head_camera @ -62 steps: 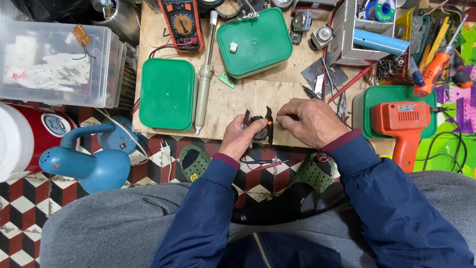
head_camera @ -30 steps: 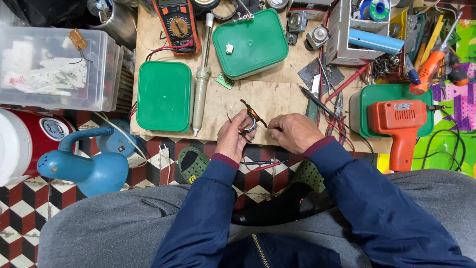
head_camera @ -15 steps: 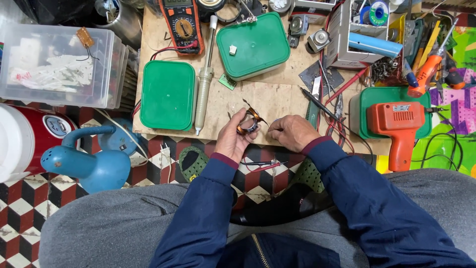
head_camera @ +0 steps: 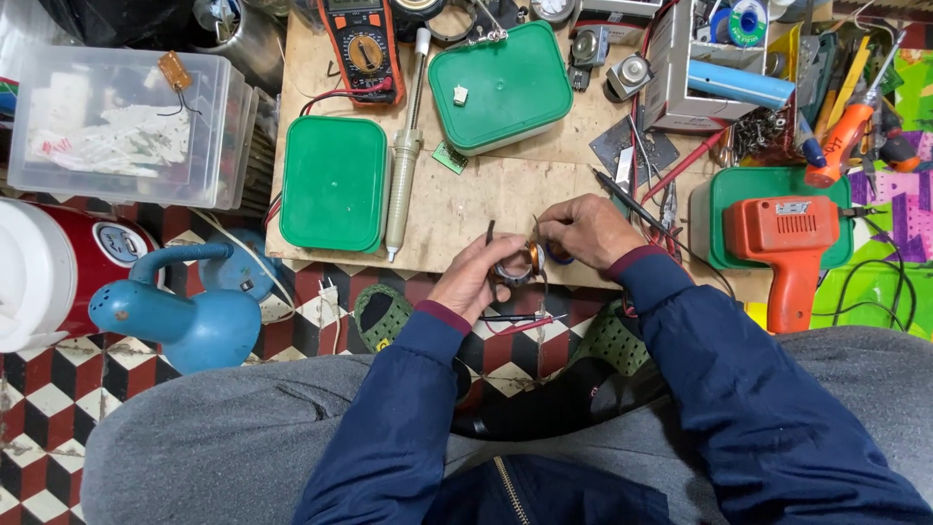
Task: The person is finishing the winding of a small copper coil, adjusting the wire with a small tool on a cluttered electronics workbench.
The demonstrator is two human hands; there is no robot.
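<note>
the left hand [head_camera: 474,280] and the right hand [head_camera: 586,228] meet over the near edge of the low wooden work board [head_camera: 457,209], and between them is a small round coil of copper-coloured wire with thin dark leads [head_camera: 520,261]. the left fingers are curled closed around the coil from below, and the right fingertips pinch at its right side; how firm that pinch is, i cannot tell.

the coil hangs just at the board's near edge, above the checkered floor. if one grip loosens, i think the part could fall between the knees and be hard to find among the green sandals [head_camera: 384,316]. the thin leads stand up free and could bend or break if the fingers twist too much. the cream-coloured soldering iron with metal tip [head_camera: 403,160] lies just to the left of the hands, and a sleeve moving sideways could push it.

compared with two seconds ago, both hands have moved a little further left along the board's edge, and the coil is turned so that its copper face now shows more. the orange power drill [head_camera: 787,243] at the right has not moved.
</note>
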